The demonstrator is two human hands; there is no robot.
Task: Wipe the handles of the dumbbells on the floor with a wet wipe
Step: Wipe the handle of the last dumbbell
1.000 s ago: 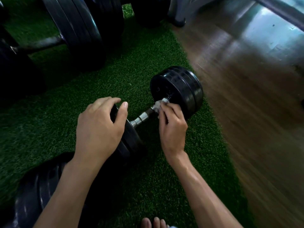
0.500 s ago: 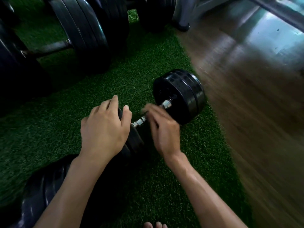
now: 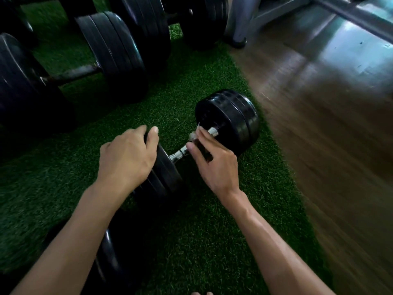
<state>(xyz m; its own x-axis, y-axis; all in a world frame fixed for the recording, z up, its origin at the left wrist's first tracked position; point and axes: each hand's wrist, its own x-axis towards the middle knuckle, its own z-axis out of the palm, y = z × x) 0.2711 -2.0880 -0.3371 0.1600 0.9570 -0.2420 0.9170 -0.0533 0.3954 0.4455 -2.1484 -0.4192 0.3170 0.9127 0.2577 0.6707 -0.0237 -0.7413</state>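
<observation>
Dumbbell [image 3: 228, 121] lies by turf's [image 3: 212, 231] right edge, L hand [image 3: 127, 158] still curled over near plate [image 3: 165, 173], R hand [image 3: 214, 165] pinching wet wipe [image 3: 193, 136] on handle [image 3: 177, 155], now back nearer far plate [image 3: 244, 116].

dumbbell [image 3: 227, 121] on turf [image 3: 202, 220], other dumbbells [image 3: 114, 54] behind

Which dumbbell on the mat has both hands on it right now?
The small dumbbell by the wood floor: left hand grips its near weight, right hand wraps its handle. The bigger dumbbells behind lie untouched.
</observation>
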